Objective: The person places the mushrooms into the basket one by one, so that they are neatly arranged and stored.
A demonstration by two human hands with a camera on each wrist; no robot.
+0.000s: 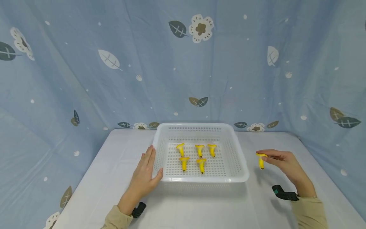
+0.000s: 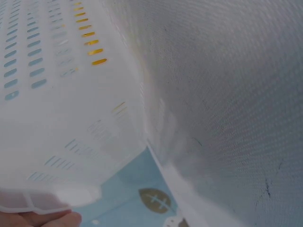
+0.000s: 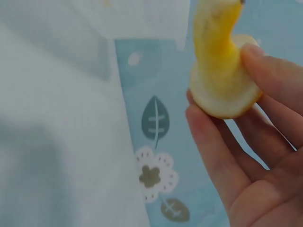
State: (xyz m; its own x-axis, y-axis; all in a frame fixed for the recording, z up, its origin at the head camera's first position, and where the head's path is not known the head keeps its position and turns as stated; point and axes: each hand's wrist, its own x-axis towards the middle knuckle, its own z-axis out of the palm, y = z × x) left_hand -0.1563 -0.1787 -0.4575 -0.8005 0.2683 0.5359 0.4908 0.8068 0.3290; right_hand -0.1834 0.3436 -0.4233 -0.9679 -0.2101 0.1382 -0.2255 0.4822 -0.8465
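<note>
A white plastic basket [image 1: 200, 180] with slotted walls and a perforated floor holds several yellow trumpet-shaped mushrooms [image 1: 184, 163] in two rows. My left hand [image 1: 144, 175] lies along its left side, fingers extended against the wall and thumb near the front-left corner. In the left wrist view, fingertips [image 2: 61, 220] touch the basket's rim [image 2: 47, 210]. To the right of the basket, my right hand [image 1: 284, 162] pinches one yellow mushroom [image 1: 261, 162] by its pale cap between thumb and fingers. That mushroom hangs stem-down above the table, apart from the basket.
The basket stands on a white-covered table [image 1: 200, 206] near its back edge. Behind and beside the table hangs a blue curtain [image 1: 160, 73] with leaf and flower prints. Each wrist wears a black camera mount, as on the right wrist [image 1: 284, 193].
</note>
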